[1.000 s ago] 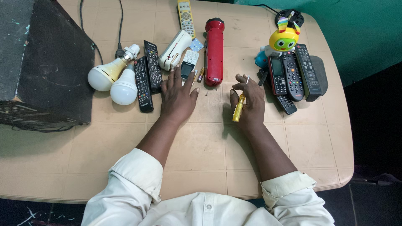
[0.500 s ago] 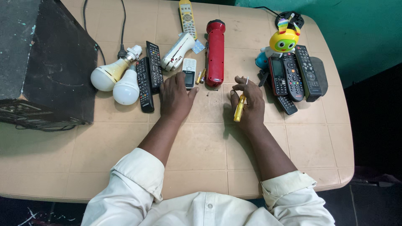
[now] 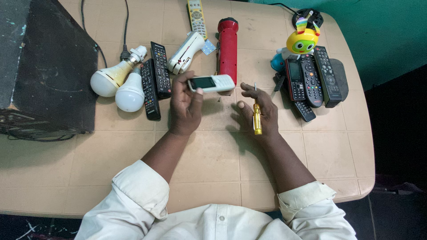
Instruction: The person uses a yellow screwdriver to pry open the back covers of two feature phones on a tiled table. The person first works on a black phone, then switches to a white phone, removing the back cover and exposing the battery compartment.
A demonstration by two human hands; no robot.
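My left hand (image 3: 186,104) holds a small white mobile phone (image 3: 211,83) lifted just above the tan table (image 3: 133,178), screen up and lying sideways. My right hand (image 3: 260,111) rests on the table to the right of it and grips a yellow-handled screwdriver (image 3: 256,113) whose metal tip points away from me. A red torch (image 3: 227,48) lies just beyond the phone. Both sleeves are pale and rolled up.
Two white bulbs (image 3: 118,86) and two black remotes (image 3: 155,75) lie left of my left hand, beside a white handheld device (image 3: 186,52). A black box (image 3: 40,66) fills the far left. Several remotes (image 3: 313,80) and a yellow toy (image 3: 300,44) sit right.
My left hand has picked the white phone up off the table and turned it sideways. My right hand has stayed in place with the screwdriver.
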